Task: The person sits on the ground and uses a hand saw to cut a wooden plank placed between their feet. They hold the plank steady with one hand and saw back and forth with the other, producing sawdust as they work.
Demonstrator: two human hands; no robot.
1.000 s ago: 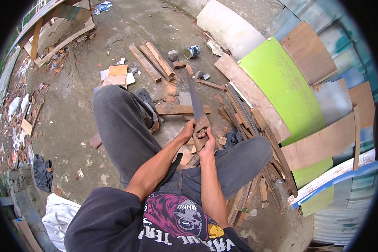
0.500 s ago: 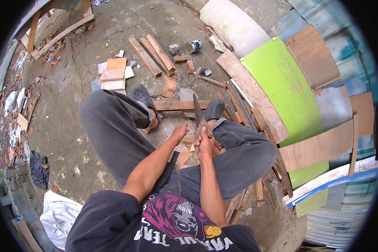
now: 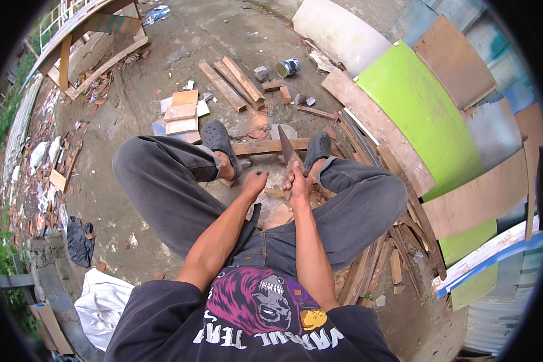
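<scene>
My right hand (image 3: 299, 186) is wrapped round the wooden handle of a hand saw. Its dark tapering blade (image 3: 286, 145) points away from me, between my feet, and the tip crosses over a wooden beam (image 3: 256, 148) on the ground. My left hand (image 3: 256, 183) hovers to the left of the saw, curled closed and apart from it; the inside of the fingers is hidden. Below both hands, small wood offcuts (image 3: 280, 216) lie between my legs.
Three wood bars (image 3: 232, 84) lie ahead, near a tin can (image 3: 288, 67) and a stack of small boards (image 3: 182, 111). Long strips (image 3: 368, 265) crowd my right side. Green and brown sheets (image 3: 413, 108) lean farther right. A white sack (image 3: 102, 304) lies behind left.
My right hand has moved a little forward with the saw. My left hand has shifted slightly forward and left, still closed. The whole view has swung slightly to the left.
</scene>
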